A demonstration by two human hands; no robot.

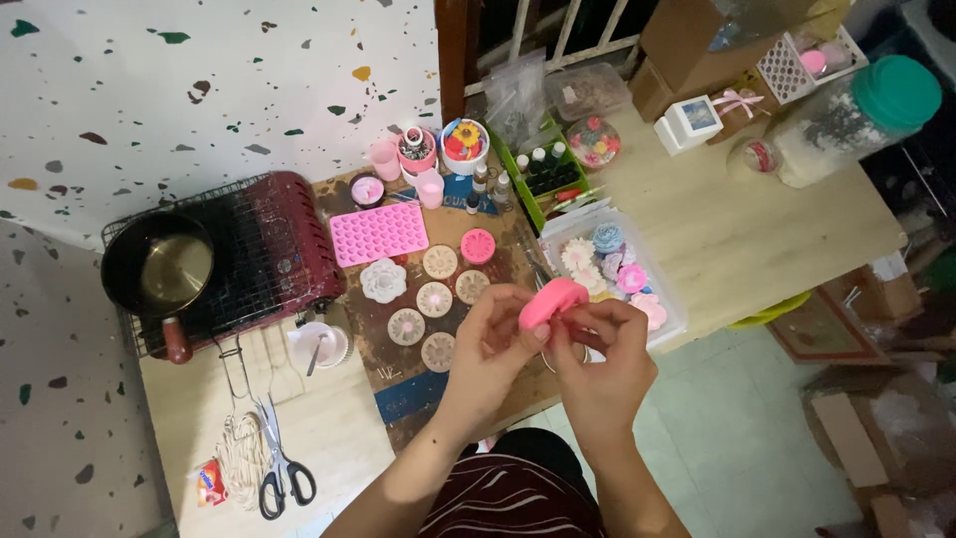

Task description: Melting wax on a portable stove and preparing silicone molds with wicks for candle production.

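Note:
Both my hands hold a round pink silicone mould (553, 300) above the near edge of the wooden table (727, 234). My left hand (488, 354) pinches its left side with the fingers curled under it. My right hand (602, 364) grips it from the right, fingertips at its rim. Just beyond the hands lie several round flower-patterned pieces (435, 299) on a brown mat (398, 374). What is inside the mould is hidden.
A pot (159, 269) sits on a wire rack over a red stove (289, 244). A pink tray mould (378, 234), a small cup with a stick (319, 346), scissors (279, 468), a clear box of flower pieces (612, 269), small bottles and jars crowd the table.

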